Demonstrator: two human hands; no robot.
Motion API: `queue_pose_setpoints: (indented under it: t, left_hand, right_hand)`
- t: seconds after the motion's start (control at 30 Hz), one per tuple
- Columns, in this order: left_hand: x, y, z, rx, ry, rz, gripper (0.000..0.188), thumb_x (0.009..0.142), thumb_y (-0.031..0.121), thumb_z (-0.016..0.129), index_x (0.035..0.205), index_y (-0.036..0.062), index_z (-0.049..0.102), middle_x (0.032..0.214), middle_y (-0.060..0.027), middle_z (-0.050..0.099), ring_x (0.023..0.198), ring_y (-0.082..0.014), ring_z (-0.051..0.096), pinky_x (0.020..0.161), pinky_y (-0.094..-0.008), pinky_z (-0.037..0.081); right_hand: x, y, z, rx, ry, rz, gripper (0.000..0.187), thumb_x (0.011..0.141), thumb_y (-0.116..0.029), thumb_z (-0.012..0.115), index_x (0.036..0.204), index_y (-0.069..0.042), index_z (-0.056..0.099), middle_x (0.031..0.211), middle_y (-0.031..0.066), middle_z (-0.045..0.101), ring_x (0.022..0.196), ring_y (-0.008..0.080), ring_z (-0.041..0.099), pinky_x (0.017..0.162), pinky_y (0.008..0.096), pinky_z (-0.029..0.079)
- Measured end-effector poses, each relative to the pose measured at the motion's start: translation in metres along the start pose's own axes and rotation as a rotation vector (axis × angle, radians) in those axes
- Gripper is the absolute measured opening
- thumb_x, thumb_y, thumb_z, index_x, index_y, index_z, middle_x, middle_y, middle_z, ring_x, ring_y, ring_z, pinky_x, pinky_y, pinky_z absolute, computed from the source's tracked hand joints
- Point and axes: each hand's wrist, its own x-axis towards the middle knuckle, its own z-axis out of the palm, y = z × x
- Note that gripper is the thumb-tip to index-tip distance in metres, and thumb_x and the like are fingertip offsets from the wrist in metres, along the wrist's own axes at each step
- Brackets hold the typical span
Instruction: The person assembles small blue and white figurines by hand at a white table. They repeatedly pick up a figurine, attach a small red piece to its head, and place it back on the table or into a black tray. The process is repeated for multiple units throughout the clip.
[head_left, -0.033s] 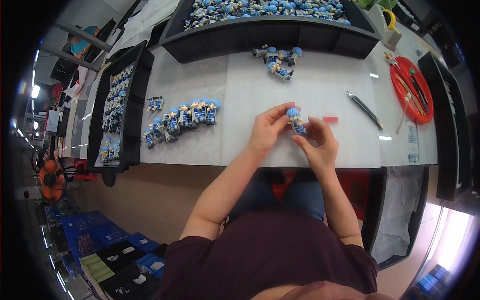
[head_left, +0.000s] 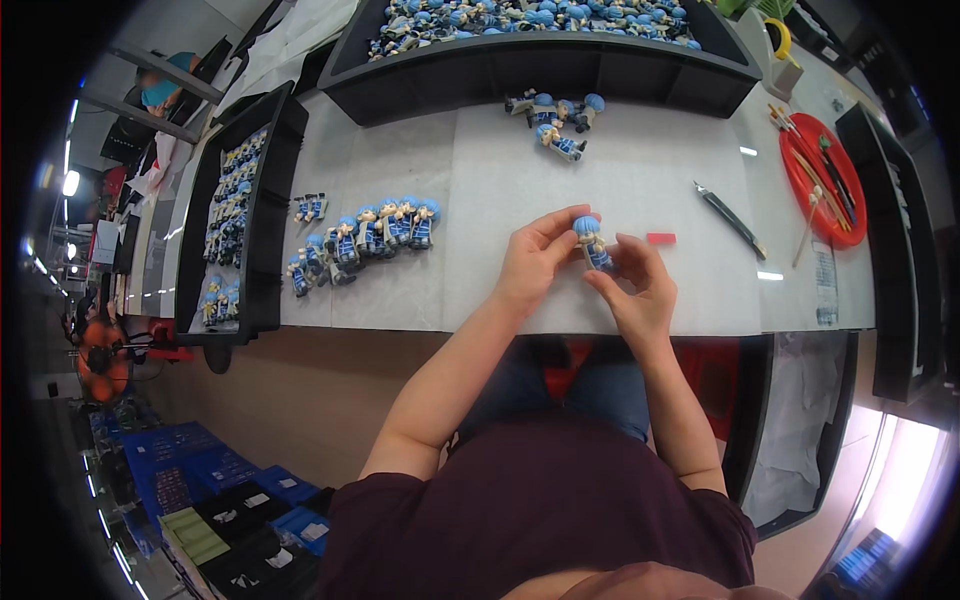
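One blue-haired figurine (head_left: 591, 243) sits at the frame's centre, pinched between the fingertips of your left hand (head_left: 532, 264) and right hand (head_left: 633, 287) above the white table (head_left: 660, 140). Left of it lies a row of similar figurines (head_left: 365, 240); a small red piece (head_left: 661, 238) lies just right.
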Motion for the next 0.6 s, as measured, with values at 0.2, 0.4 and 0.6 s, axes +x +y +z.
queue_pose_setpoints:
  t: [0.2,0.4,0.6]
  left_hand:
    - [-0.0002,0.0,0.0001,-0.005,-0.009,0.011,0.029,0.09,0.001,0.045,0.118,-0.0015,0.05,0.113,-0.0103,0.056,0.099,-0.0165,0.056,0.087,-0.0309,0.046]
    - [-0.0001,-0.0015,-0.0019,-0.043,0.003,-0.006,0.03,0.09,0.001,0.043,0.119,-0.0005,0.049,0.114,-0.011,0.055,0.1,-0.0178,0.055,0.088,-0.0314,0.046]
    - [-0.0015,0.0015,-0.0004,-0.101,-0.005,-0.054,0.03,0.092,0.003,0.04,0.12,-0.0019,0.048,0.115,-0.0121,0.055,0.101,-0.0188,0.055,0.09,-0.0321,0.046]
  right_hand:
    - [-0.0001,-0.0004,0.0003,0.017,0.001,-0.002,0.048,0.067,-0.003,0.076,0.108,0.004,0.052,0.093,0.0114,0.061,0.085,0.0153,0.06,0.072,0.0263,0.051]
    - [0.0004,0.0,-0.0007,-0.039,-0.02,-0.074,0.05,0.064,-0.004,0.077,0.107,0.003,0.054,0.095,0.0095,0.062,0.081,0.0129,0.058,0.07,0.025,0.049]
    - [0.001,-0.0009,-0.0019,-0.004,-0.027,-0.159,0.05,0.062,-0.004,0.078,0.106,0.001,0.055,0.097,0.0067,0.063,0.071,0.0092,0.052,0.064,0.0223,0.045]
